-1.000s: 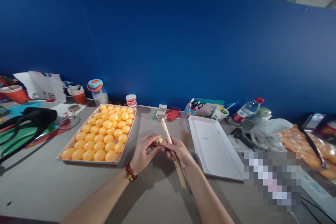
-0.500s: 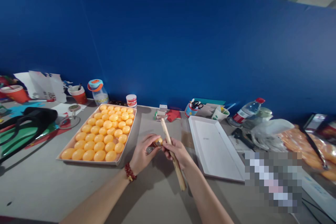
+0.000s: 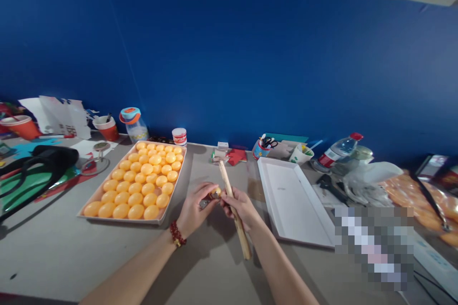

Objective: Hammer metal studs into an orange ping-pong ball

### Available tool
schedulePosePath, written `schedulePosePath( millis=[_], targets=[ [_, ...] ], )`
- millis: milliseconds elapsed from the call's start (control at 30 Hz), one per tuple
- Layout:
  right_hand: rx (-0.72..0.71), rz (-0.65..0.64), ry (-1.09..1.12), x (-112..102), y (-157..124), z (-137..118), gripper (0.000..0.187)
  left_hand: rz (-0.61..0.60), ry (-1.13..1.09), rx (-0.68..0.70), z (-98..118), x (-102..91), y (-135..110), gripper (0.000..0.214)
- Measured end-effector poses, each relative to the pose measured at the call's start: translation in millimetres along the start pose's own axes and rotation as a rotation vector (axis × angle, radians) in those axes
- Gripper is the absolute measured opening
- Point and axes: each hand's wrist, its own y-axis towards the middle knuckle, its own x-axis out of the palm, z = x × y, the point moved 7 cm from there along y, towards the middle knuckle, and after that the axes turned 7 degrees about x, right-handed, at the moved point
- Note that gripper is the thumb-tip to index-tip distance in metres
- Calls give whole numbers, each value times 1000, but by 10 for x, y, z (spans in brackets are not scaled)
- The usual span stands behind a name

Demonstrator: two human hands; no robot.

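Observation:
In the head view, my left hand (image 3: 198, 205) pinches a small orange ball (image 3: 215, 192) between thumb and fingers; part of its surface looks darker and shiny, too small to make out. My right hand (image 3: 239, 207) is closed around a pale wooden stick (image 3: 242, 239), which slants with its top end away from me. The right fingertips are close against the ball, and whether they touch it I cannot tell. Left of my hands lies a shallow white tray (image 3: 125, 221) filled with rows of similar orange balls (image 3: 135, 199). A second white tray (image 3: 296, 205) lies on the right.
At the back stand a pen cup (image 3: 260, 148) with scissors, a red-and-white tub (image 3: 179, 137) and a lidded jug (image 3: 134, 125). A plastic bottle (image 3: 336, 152) and bagged orange balls (image 3: 411, 198) are on the right. A black strap bundle (image 3: 53, 162) lies left. A blue partition (image 3: 229, 57) rises behind.
Both hands hold nearly the same pose around the ball and stick. The stick's lower end has shifted very slightly left.

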Motion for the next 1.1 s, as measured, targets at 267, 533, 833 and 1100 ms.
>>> schedulePosePath(
  millis=[267,533,833,1100],
  targets=[
    [-44,12,10,13,-34,-76,40,50,-77,-58,-15,8,13,31],
    [-424,299,-599,-99,-269,-451,24,164,-315,-176,-203,-55,21,35],
    [-531,357,-1094,-115,-354,-537,21,258,-526,-362,-432,-120,-15,34],
    [-547,394,-1074,-65,-259,-506,22,357,-635,-408,-552,-114,19,33]
  ],
)
